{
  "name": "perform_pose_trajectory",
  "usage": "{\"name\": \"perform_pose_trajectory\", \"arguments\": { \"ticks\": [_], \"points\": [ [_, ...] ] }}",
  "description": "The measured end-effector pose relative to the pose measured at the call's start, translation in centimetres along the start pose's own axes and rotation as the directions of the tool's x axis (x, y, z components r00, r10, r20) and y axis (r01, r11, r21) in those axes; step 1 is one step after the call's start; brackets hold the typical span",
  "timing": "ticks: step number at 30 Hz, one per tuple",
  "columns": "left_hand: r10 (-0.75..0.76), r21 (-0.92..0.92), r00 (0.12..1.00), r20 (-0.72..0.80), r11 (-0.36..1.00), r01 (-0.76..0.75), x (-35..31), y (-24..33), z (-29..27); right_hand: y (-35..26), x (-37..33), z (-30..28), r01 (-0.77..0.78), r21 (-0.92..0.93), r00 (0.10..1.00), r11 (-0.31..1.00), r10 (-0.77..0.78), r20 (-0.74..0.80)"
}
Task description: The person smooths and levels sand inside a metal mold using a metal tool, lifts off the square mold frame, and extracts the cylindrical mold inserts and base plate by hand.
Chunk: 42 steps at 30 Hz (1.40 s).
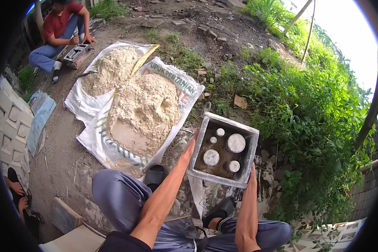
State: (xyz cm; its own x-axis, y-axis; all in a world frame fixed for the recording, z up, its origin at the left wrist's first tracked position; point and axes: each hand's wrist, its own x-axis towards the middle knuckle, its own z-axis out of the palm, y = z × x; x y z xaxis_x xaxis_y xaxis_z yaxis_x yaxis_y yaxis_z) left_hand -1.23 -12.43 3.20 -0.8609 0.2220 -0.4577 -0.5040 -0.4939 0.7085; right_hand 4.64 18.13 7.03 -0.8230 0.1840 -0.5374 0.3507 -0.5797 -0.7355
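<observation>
A square grey metal mould (253, 157) is held out in front of me, above my lower legs. Its open side faces up, and several round pegs of different widths stand inside, among them a wide one (236, 143). My left hand (192, 143) presses flat along the mould's left wall. On the opposite wall lies my right hand (252, 173), its fingers mostly hidden behind the metal. The two hands grip the mould between them. A curved metal handle (206, 107) sticks out at its far left corner.
Left of the mould, pale sandy powder (143, 107) is heaped on white woven sacks (86, 103). A co-worker (65, 31) sits at the far left with a similar mould (76, 52). Patterned blocks (14, 122) line the left edge. Green plants (311, 138) crowd the right.
</observation>
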Motion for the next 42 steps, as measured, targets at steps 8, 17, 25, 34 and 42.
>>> {"name": "perform_pose_trajectory", "arguments": {
  "ticks": [8, 17, 25, 34, 42],
  "points": [
    [0.378, -0.067, 0.917, -0.128, 0.919, -0.388, -8.1, 11.0, -7.1, 2.6, 2.9, 14.7, -0.112, -0.385, 0.941, 0.916, 0.222, 0.254],
    [0.087, -0.281, 0.837, -0.540, 0.919, -0.277, -15.7, 7.8, -24.8, 15.7, 3.4, 28.3, -0.081, -0.704, 0.864, 0.706, 0.402, 0.304],
    [0.075, -0.288, 0.765, -0.640, 0.899, -0.329, -15.8, 7.0, -30.3, 26.9, 8.5, 32.4, -0.123, -0.744, 0.841, 0.657, 0.468, 0.274],
    [0.127, -0.465, 0.760, -0.637, 0.723, -0.510, -14.3, 7.9, -31.9, 28.4, 11.3, 38.1, 0.039, -0.883, 0.830, 0.468, 0.476, 0.289],
    [0.096, -0.386, 0.684, -0.723, 0.764, -0.516, -11.7, 9.7, -36.3, 31.5, 15.4, 43.1, 0.088, -0.917, 0.815, 0.390, 0.501, 0.291]
  ]
}}
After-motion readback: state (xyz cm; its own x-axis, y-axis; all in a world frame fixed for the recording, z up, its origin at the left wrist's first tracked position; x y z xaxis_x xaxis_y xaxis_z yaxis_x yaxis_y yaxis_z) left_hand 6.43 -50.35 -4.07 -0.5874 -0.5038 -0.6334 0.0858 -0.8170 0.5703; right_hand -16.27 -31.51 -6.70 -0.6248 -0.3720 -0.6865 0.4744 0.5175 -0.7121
